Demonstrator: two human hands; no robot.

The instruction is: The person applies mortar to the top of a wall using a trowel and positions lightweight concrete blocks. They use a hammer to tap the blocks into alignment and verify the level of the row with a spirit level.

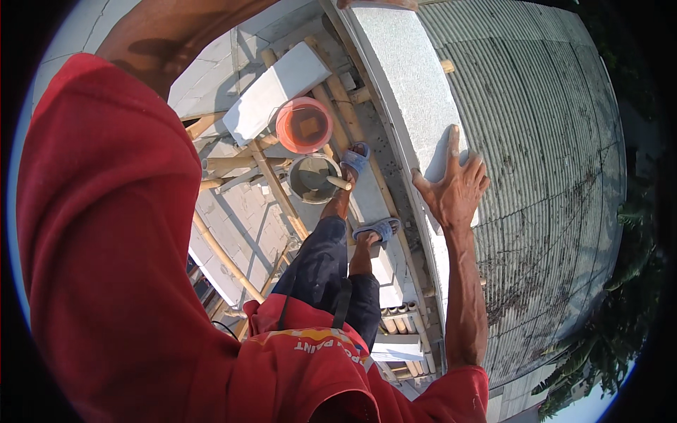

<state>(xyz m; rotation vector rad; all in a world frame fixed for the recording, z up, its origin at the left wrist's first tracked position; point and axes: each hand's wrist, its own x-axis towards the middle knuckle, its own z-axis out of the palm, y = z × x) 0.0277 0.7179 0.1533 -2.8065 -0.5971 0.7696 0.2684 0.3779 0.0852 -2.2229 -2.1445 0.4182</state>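
A long white block (405, 84) is laid on top of a wall (438, 262), beside a wavy gray roof (536, 162). Its near end is touched by the right hand (455, 187), which is held open with the fingers spread. At the far end, the left hand (377, 3) is mostly cut off, so its grip cannot be told. Below, a red bucket (288, 129) and a dark bucket (295, 186) are set near bamboo poles (278, 187).
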